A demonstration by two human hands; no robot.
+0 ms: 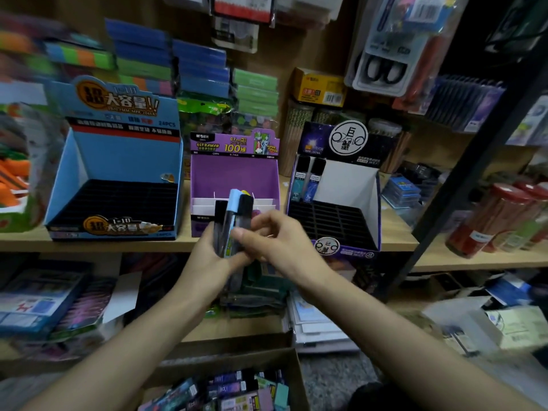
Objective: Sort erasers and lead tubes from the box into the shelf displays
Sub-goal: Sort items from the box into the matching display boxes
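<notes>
My left hand (212, 256) grips a bunch of lead tubes (234, 215), black-capped ones and a light-blue-capped one, upright in front of the purple display box (234, 173). My right hand (275, 241) pinches the bunch from the right. A blue display box (118, 161) with black slots stands to the left on the shelf. To the right stands a dark display box (350, 185) with two lead tubes (307, 179) in its back left slots. The cardboard box (234, 390) of mixed tubes and erasers sits low at the front.
The wooden shelf (444, 259) also bears red-lidded jars (504, 218) at the right and orange packs at the far left. Stacked sticky-note packs (201, 66) and hanging scissors packs (385, 63) fill the back. A dark shelf post (462, 161) slants at the right. Packets crowd the lower shelf.
</notes>
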